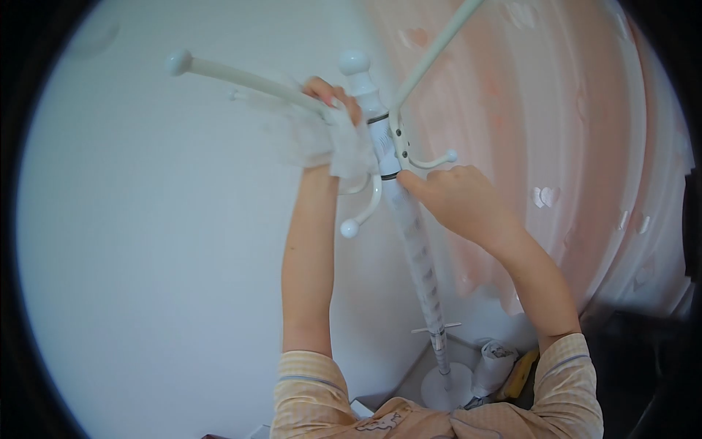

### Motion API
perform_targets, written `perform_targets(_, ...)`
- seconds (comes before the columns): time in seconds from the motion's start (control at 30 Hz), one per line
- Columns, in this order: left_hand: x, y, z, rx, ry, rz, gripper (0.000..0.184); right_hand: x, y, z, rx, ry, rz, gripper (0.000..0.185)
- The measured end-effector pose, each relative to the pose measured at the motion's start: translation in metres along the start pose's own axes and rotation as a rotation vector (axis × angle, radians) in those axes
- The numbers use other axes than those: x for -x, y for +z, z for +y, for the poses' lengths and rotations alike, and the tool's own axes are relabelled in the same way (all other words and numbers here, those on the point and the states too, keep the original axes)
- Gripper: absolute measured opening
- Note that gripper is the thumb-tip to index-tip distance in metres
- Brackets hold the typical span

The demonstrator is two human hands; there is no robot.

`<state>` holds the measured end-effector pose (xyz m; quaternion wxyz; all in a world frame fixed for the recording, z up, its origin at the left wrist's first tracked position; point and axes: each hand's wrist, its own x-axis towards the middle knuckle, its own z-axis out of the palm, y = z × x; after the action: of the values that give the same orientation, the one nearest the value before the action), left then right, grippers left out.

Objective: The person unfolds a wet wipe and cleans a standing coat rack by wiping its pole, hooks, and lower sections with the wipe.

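- Pale wall (146, 234) fills the left of the head view; pink curtain (585, 117) hangs at right.
- White rack (414, 245) stands on its round base between the person's forearms, hooks near the top.
- Left hand (334, 101), blurred, is closed on a white cloth (349, 146) at a left hook.
- Right hand (459, 199) has curled fingers, its thumb side at the collar's lower edge; whether it grips is unclear.

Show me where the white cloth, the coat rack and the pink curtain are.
White cloth (349, 150), head view: its visible fabric.
Coat rack (419, 256), head view: its pole, about midway.
Pink curtain (563, 132), head view: middle of the hanging fabric.
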<state>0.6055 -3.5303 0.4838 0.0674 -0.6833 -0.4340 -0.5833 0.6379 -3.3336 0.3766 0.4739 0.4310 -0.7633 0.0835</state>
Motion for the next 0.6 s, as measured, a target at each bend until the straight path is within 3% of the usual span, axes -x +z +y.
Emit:
perform_targets(0.03, 0.004, 0.000, -0.008, 0.008, 0.001, -0.001, 0.027, 0.000, 0.001, 0.000, 0.004, -0.002, 0.006, 0.013)
perform_targets(0.1, 0.010, 0.009, -0.018, -0.168, 0.055, 0.282, 0.022, 0.000, 0.001, 0.000, 0.011, 0.001, 0.006, 0.014)
perform_targets(0.13, 0.012, 0.016, -0.024, -0.160, 0.056, 0.286, 0.022, 0.000, 0.002, 0.000, 0.031, 0.048, 0.022, 0.014)
perform_targets(0.2, 0.019, 0.031, -0.031, -1.113, 0.238, 0.673, 0.024, 0.001, 0.000, -0.002, 0.052, 0.096, 0.026, 0.016)
perform_targets(0.23, 0.020, 0.040, -0.026, -1.105, 0.238, 0.675, 0.024, 0.001, -0.001, -0.002, 0.033, 0.109, 0.036, 0.017)
perform_targets(0.3, 0.022, 0.051, -0.010, -1.578, 0.025, 0.608, 0.022, 0.000, 0.000, -0.003, 0.018, 0.130, 0.037, 0.018)
perform_targets(0.33, 0.027, 0.045, -0.009, -1.570, 0.014, 0.609, 0.022, 0.000, 0.004, -0.001, -0.019, 0.075, 0.247, 0.015)
perform_targets(0.37, 0.034, 0.037, -0.005, -1.613, 0.205, 0.628, 0.026, 0.000, 0.007, -0.001, -0.053, 0.018, 0.457, 0.013)
perform_targets(0.43, 0.038, 0.049, -0.001, -1.508, 0.391, 0.729, 0.024, -0.002, 0.010, -0.001, -0.105, -0.018, 0.491, 0.014)
perform_targets(0.47, 0.043, 0.062, 0.004, -1.364, 0.382, 0.808, 0.020, -0.002, 0.010, -0.001, -0.159, -0.060, 0.535, 0.014)
perform_targets(0.6, 0.050, 0.093, 0.035, -1.149, 0.595, 0.850, 0.009, -0.001, 0.007, 0.004, -0.295, -0.071, 0.541, 0.013)
